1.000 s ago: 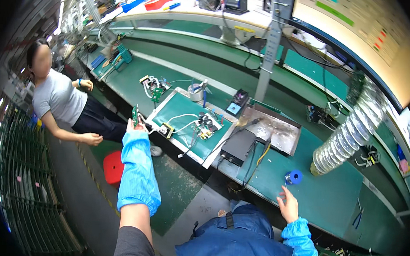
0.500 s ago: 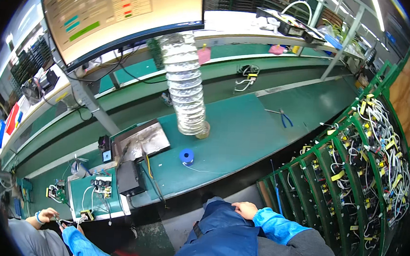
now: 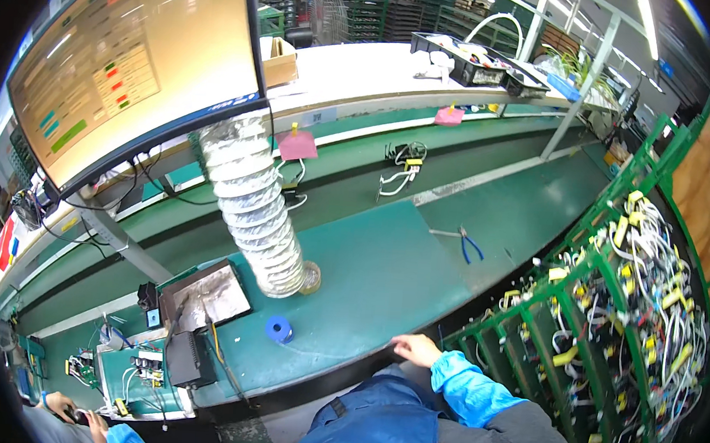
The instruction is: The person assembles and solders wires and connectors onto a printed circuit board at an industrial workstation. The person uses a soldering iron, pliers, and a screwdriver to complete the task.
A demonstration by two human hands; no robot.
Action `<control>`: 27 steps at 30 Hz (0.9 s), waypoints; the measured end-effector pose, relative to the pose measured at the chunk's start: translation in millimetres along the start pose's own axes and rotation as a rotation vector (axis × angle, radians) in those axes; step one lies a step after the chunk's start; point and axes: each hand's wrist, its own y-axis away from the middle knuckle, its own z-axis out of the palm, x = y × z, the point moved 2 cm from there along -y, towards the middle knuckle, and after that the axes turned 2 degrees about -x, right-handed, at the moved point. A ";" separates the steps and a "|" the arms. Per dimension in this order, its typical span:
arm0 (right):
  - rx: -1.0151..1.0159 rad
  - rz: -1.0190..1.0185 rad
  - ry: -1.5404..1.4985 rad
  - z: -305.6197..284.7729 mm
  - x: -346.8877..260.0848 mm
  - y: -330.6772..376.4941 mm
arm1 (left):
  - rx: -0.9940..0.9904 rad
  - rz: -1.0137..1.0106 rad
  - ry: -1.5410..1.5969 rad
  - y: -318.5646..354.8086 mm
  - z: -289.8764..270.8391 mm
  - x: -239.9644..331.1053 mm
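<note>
My right hand (image 3: pixel 418 349), in a blue sleeve cover, is by the bench's front edge with its fingers loosely stretched and nothing in them. Far to the lower left, my left hand (image 3: pixel 99 427), also blue-sleeved, has its fingers bent at a small dark object (image 3: pixel 74 414) too blurred to name. A co-worker's hand (image 3: pixel 57 402) with a wristband touches that spot too. A blue solder-wire-like spool (image 3: pixel 279 329) stands on the green bench mat (image 3: pixel 359 279), its thin strand trailing toward my right hand. Blue-handled pliers (image 3: pixel 467 244) lie farther back, jaws pointing left.
A silver flexible duct (image 3: pixel 253 206) hangs down to the bench beneath a monitor (image 3: pixel 135 66). On the left are a metal tray (image 3: pixel 214 298), a black box (image 3: pixel 189 358) and circuit boards (image 3: pixel 147 367). At right, a green slotted rack (image 3: pixel 528 336) holds many wired boards.
The view has swung, so the bench things sit lower and farther left. My right hand has gone from my lap to the bench's front edge. The left hand stays beside the co-worker's hand.
</note>
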 end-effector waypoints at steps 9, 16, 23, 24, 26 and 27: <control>0.355 -0.036 -0.411 -226.7 85.9 -254.7 | 0.046 -0.502 0.224 234.9 271.2 -57.6; 0.235 0.286 -0.774 -306.3 159.6 -434.1 | -0.316 -0.661 -0.253 366.7 407.9 -26.9; 0.382 0.397 -0.517 -313.6 264.0 -596.8 | 0.003 -0.591 -0.068 384.7 441.0 -31.1; 0.274 0.506 -0.673 -299.8 247.8 -596.6 | 0.022 -0.646 -0.056 386.4 447.2 -24.4; 0.164 0.563 -0.865 -297.4 241.1 -599.8 | 0.004 -0.588 -0.093 393.0 451.4 -33.2; 0.173 0.515 -0.894 -306.1 262.8 -601.4 | -0.056 -0.546 -0.113 391.0 451.7 -39.7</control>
